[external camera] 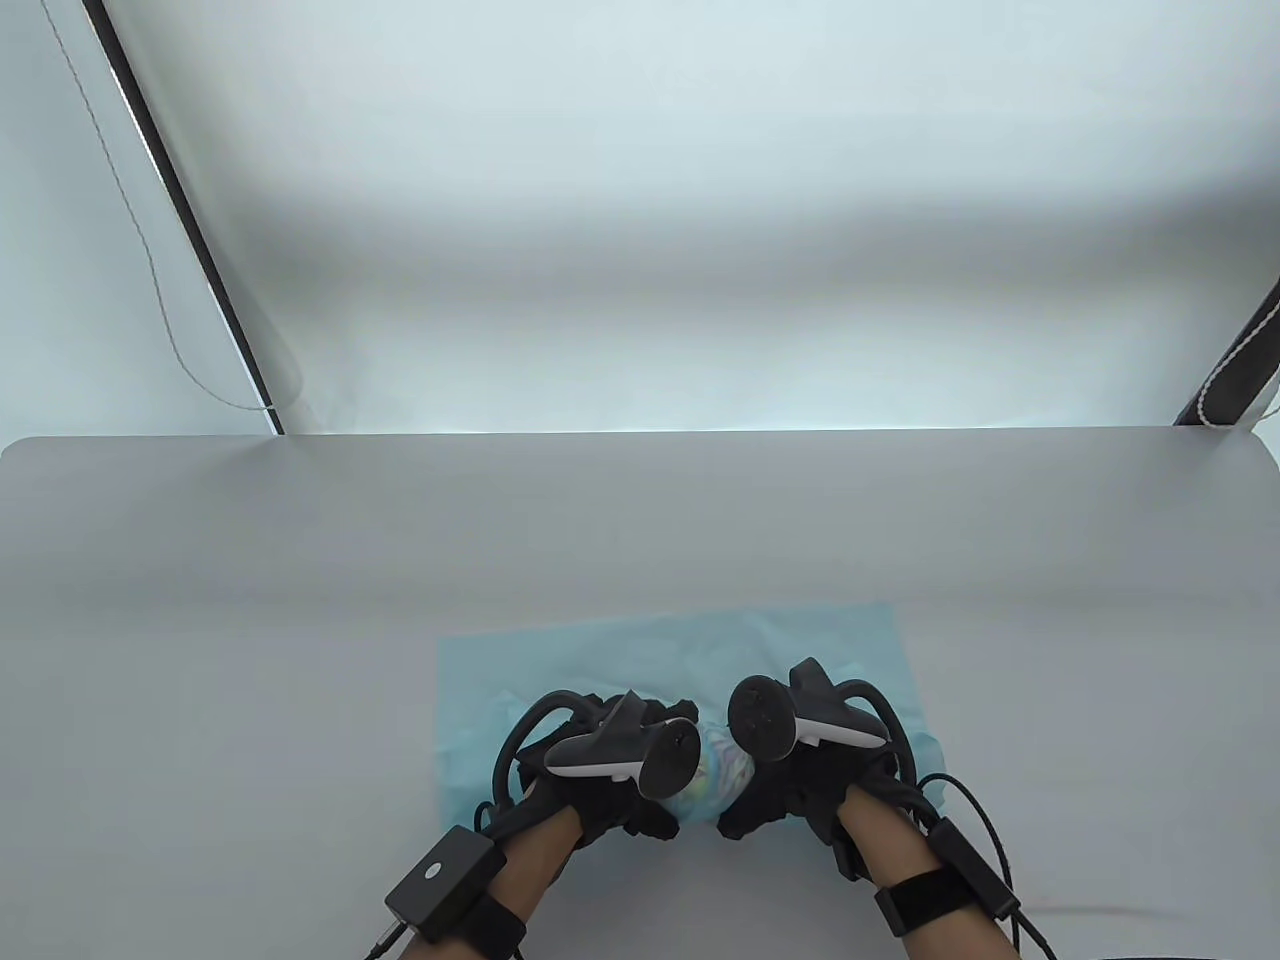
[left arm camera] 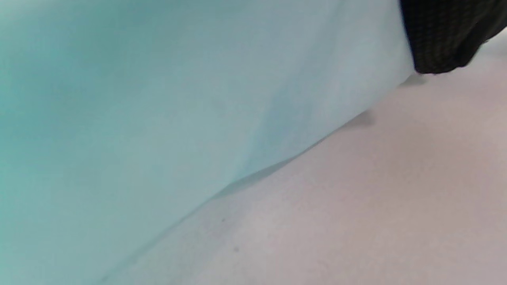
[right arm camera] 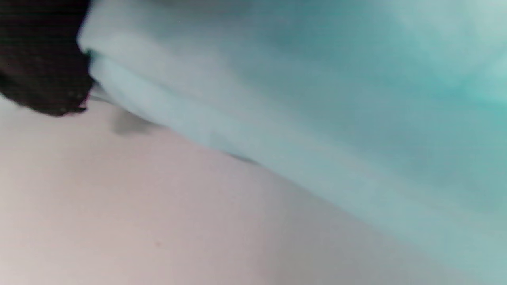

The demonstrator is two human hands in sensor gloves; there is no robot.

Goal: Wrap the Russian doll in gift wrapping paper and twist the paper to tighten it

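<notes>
Both forearms come in from the near edge of the grey desk (external camera: 200, 600), each wearing a black strap and a small black box at the wrist, and between the two gloved hands lies the Russian doll (external camera: 715, 782), a rounded body with pale swirling colours, only partly visible in the gap between the trackers. It rests on a light blue sheet of gift wrapping paper (external camera: 660, 650) that is spread flat near the front of the desk. The left hand (external camera: 600, 775), in a black sensor glove with a grey-and-black tracker on its back, sits against the doll's left side with paper bunched beneath it; the right hand (external camera: 800, 765), gloved and fitted alike, sits against the doll's right side, where the paper rises in a crumpled fold. Both hands appear curled about the doll and paper, though the trackers hide the fingers and the exact grip cannot be told. In the left wrist view the blue paper (left arm camera: 158, 118) lifts off the desk along a slanted edge, with a black fingertip (left arm camera: 443, 35) at the top corner; the right wrist view shows the same, paper (right arm camera: 317, 118) lifted and a dark fingertip (right arm camera: 39, 59) touching its edge. Beyond the sheet's far edge the desk runs wide and bare to its rounded back corners, with open surface left and right of the paper.
</notes>
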